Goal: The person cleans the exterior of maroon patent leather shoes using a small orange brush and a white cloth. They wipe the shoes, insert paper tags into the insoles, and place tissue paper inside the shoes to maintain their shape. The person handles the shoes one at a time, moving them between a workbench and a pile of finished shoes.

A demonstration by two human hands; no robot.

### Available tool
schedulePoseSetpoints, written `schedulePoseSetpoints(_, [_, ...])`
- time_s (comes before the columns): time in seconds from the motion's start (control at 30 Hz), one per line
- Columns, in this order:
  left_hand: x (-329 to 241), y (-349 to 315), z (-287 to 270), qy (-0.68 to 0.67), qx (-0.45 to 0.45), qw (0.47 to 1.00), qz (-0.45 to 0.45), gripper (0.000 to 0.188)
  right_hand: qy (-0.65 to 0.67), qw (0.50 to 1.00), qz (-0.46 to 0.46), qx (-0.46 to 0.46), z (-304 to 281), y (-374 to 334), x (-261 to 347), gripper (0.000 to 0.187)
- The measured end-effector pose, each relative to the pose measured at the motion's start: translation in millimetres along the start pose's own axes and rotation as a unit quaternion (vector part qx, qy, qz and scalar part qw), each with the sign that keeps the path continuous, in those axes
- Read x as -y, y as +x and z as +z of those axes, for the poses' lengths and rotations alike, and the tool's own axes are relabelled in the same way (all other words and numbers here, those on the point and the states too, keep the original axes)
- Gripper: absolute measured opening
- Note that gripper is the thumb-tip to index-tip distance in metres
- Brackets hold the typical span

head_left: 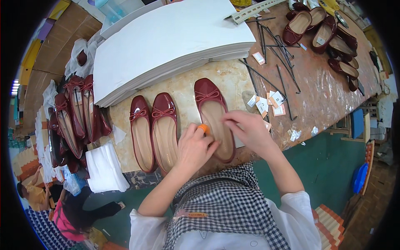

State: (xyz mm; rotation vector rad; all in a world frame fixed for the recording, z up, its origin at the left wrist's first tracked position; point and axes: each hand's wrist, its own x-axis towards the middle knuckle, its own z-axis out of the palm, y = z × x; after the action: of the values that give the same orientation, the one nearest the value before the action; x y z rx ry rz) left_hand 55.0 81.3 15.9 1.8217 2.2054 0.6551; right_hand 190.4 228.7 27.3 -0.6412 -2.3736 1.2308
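Note:
A dark red patent ballet flat (210,108) with a thin bow lies on the table in front of me, toe away. My left hand (195,146) is over its left edge, fingers curled together. A small orange thing (204,128) shows at those fingers; whether it is worn or held I cannot tell. Over the shoe's right side, my right hand (249,130) has thumb and fingertips pinched together; anything between them is too small to make out. A matching pair, a left flat (140,133) and a right flat (163,129), stands side by side to the left.
Behind the shoes is a thick stack of white paper (171,46). More red flats crowd the left (75,112) and far right (321,35). Black metal hooks (279,50) and small paper tags (271,102) lie to the right. Folded white sheets (106,168) hang at the left edge.

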Motion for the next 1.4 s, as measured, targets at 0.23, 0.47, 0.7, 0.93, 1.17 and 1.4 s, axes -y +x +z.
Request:
schedulePoseSetpoints(0.23, [33.5, -11.0, -12.2, 0.057, -0.077, 0.992, -0.083, 0.025, -0.22, 0.97, -0.079, 0.067, 51.9, 24.6, -26.2, 0.01])
schedulePoseSetpoints(0.47, [38.9, -13.9, -15.3, 0.07, -0.054, 0.991, -0.101, 0.027, -0.351, 0.918, -0.183, 0.0, 70.8, 30.9, -1.2, 0.007])
schedulePoseSetpoints(0.7, [41.9, -13.1, -16.7, 0.054, -0.044, 0.992, -0.104, 0.026, -0.321, 0.93, -0.18, -0.006, 77.0, 33.5, -15.0, 0.005])
schedulePoseSetpoints(0.93, [46.8, -13.7, -20.1, 0.014, -0.045, 0.995, -0.091, 0.024, -0.324, 0.93, -0.173, 0.0, 74.2, 29.7, -12.9, 0.004])
schedulePoseSetpoints(1.17, [50.5, -14.1, -19.9, 0.043, -0.089, 0.993, -0.064, 0.022, -0.304, 0.934, -0.188, 0.011, 82.8, 29.1, -14.2, 0.007])
schedulePoseSetpoints(1.4, [51.6, -13.9, -19.8, 0.055, -0.078, 0.992, -0.083, 0.021, -0.273, 0.947, -0.173, 0.004, 82.1, 26.3, -21.4, 0.013])
